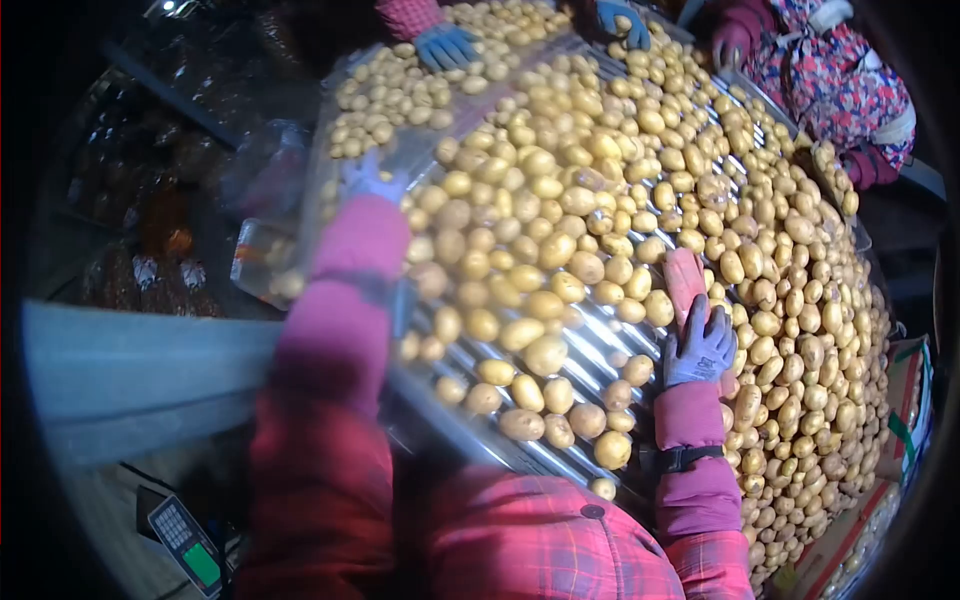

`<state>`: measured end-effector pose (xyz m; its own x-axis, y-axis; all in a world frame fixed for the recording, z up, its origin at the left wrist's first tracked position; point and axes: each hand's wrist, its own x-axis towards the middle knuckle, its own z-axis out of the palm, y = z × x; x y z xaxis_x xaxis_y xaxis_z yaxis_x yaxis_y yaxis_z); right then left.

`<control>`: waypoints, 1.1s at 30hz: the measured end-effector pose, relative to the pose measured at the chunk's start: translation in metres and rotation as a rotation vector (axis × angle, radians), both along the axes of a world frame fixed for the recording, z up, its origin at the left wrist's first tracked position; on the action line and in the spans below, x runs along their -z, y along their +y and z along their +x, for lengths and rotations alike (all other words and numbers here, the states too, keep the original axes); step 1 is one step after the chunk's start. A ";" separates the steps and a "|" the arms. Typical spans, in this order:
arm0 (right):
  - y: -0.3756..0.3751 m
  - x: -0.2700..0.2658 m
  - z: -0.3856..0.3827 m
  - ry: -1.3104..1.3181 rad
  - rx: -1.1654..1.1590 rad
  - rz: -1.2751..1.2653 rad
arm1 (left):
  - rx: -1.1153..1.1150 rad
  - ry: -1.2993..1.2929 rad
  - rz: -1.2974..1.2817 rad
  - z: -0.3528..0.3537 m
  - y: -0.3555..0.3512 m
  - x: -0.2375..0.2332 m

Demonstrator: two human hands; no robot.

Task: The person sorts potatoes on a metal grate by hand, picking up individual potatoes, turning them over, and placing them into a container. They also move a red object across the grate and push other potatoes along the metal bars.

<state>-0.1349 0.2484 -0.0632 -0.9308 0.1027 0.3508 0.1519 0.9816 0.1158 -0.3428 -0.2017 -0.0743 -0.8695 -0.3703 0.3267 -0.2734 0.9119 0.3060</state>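
Note:
Yellow potatoes lie across a sorting table of metal rollers. My left hand, in a pale purple-blue glove, is blurred by motion at the table's left side, beside a clear divider. Its fingers look spread, and no potato shows in them. On the right, my right hand wears a grey-purple glove. Its fingers close over a long pinkish-red bar lying between the looser potatoes and the dense pile. The bar is partly covered by the hand.
At the far side, other people's gloved hands reach among potatoes. A person in a flowered sleeve stands at the back right. A scale display sits at lower left, near a blue-grey beam. Boxes line the right edge.

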 end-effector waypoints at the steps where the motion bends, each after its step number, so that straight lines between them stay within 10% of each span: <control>1: 0.001 0.002 0.001 -0.030 0.012 -0.004 | 0.012 -0.030 -0.004 -0.014 -0.011 0.007; 11: -0.005 -0.001 -0.004 -0.029 0.013 0.061 | 0.303 -0.203 0.080 -0.026 -0.035 0.020; 17: -0.005 0.002 -0.003 -0.018 0.034 0.041 | 0.253 -0.487 0.974 0.020 -0.005 -0.035; 21: -0.006 -0.003 -0.001 -0.021 0.023 0.002 | 0.678 -0.080 -0.400 0.123 0.042 -0.082; 26: -0.008 -0.002 0.000 -0.011 0.031 -0.015 | 0.772 -0.371 -0.731 0.164 0.056 -0.084; 29: -0.002 0.005 0.000 0.015 0.041 -0.001 | 0.583 -0.463 -0.410 0.160 0.081 -0.075; 31: -0.003 0.001 0.001 0.016 0.028 -0.016 | -0.156 -0.660 1.020 0.161 0.143 -0.168; 32: -0.002 0.002 0.001 0.030 0.025 0.004 | 0.359 -0.588 0.767 0.175 0.110 -0.144; 33: -0.002 0.002 0.001 0.031 0.014 -0.010 | 0.363 -0.582 0.766 0.173 0.083 -0.099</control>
